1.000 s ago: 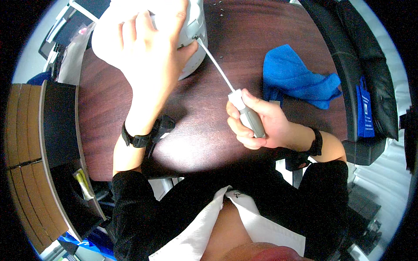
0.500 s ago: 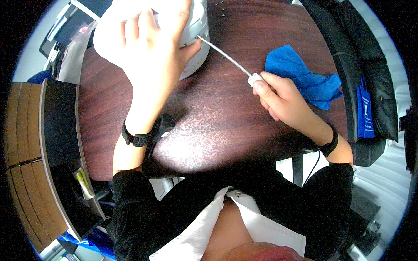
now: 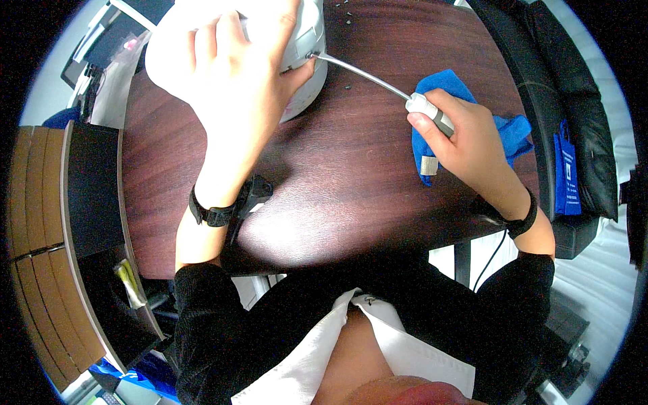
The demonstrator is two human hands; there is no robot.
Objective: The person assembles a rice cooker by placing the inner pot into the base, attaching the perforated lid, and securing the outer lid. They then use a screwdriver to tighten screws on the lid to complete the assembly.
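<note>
At the upper left of the table, a bulky white rounded appliance (image 3: 307, 98) runs past the picture's top edge. My left hand (image 3: 236, 88) grips it from above with fingers spread, its thumb on the near side below a small dark recess. A screwdriver (image 3: 368, 75) with a long thin metal shaft and a white-and-grey handle is in my right hand (image 3: 466, 131), fingers wrapped round the handle. Its tip is at or just beside the recess; whether it touches, I cannot tell. Under and behind my right hand lies a crumpled blue cloth (image 3: 442, 82) with a pale label.
Tiny loose bits lie on the dark wood table (image 3: 378, 196) near the appliance. A small black object (image 3: 256, 192) rests beside my left wrist. Black padded seating (image 3: 574, 88) with a blue bag (image 3: 565, 169) is at right; a shelf unit (image 3: 94, 189) stands at left.
My right hand has moved right and slightly up with the screwdriver, now over the blue cloth. The screwdriver's tip has shifted slightly right. My left hand and the appliance have hardly moved.
</note>
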